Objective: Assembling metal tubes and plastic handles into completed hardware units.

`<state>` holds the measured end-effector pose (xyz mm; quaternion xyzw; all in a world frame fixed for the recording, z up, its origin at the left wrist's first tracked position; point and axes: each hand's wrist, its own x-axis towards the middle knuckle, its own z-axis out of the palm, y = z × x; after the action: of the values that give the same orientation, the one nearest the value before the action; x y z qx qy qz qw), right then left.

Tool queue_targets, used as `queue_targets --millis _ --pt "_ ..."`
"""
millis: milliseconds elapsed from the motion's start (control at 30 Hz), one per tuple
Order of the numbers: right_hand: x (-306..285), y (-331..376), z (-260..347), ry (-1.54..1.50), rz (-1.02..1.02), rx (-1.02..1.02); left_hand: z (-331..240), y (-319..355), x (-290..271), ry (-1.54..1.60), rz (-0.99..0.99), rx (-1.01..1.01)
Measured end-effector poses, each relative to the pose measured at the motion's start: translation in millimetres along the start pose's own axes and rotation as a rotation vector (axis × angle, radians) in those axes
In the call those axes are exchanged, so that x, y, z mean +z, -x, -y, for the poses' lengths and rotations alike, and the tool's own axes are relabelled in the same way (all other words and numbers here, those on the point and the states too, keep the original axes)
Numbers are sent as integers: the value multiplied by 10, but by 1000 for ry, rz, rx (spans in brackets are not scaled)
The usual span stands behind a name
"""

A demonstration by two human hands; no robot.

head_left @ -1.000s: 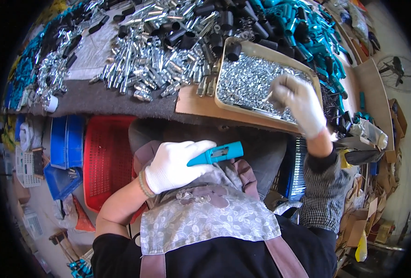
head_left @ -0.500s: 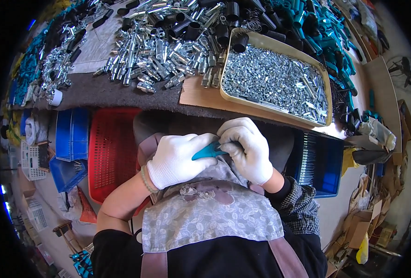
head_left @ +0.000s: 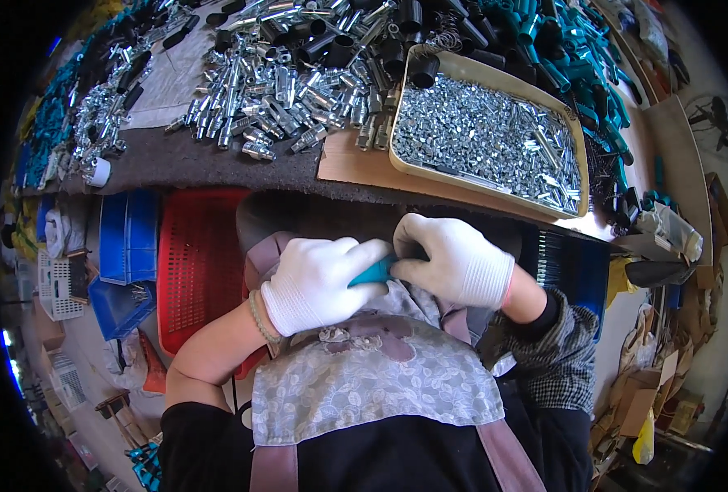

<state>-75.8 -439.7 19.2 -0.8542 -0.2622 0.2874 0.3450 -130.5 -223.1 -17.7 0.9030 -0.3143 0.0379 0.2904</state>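
Observation:
My left hand (head_left: 319, 283), in a white knit glove, is wrapped round a teal plastic handle-like piece (head_left: 370, 274) over my lap. Only part of that piece shows between its fingers. My right hand (head_left: 458, 261), gloved the same way, has its thumb and fingers curled together against the right end of the piece. Whatever lies in that pinch is hidden by the fingers. Both hands are just below the edge of the workbench (head_left: 241, 174), above my grey leaf-patterned apron (head_left: 372, 381).
A cream tray (head_left: 487, 190) of small metal parts sits at the bench edge on cardboard. Behind lie piles of metal fittings (head_left: 282, 90), black sleeves (head_left: 409, 16) and teal handles (head_left: 552, 66). A red basket (head_left: 200, 271) and blue bins (head_left: 127, 238) stand left; another blue bin (head_left: 581, 287) is right.
My right hand has turned, its wrist swinging out to the right and its fingers closing in at the teal piece's end. The left hand keeps its hold, shifting slightly.

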Motion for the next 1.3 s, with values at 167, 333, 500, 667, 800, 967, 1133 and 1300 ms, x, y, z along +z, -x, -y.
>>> queue_targets --millis 167,333,500,667,800,967,1133,1300 --pt "19 -70 -100 -172 38 81 -26 -22 -16 21 -16 39" --pt "39 -52 -111 -84 -201 -127 86 -94 -92 3 -13 76" --pt "-327 -268 -419 330 -825 -348 83 -181 -192 18 -154 103" --pt "-762 -518 -662 523 -811 -36 68 -156 -106 68 -136 114" --pt "-966 -1027 -791 619 -783 -106 20 -185 -50 114 -115 130" --pt "-1055 -1316 -895 754 -641 131 20 -183 -54 119 -114 116" --pt "-1063 -1166 -849 413 -464 -9 52 -130 -11 132 -119 118" --pt "-869 -743 -715 353 -461 -159 83 -73 -42 165 -131 103"
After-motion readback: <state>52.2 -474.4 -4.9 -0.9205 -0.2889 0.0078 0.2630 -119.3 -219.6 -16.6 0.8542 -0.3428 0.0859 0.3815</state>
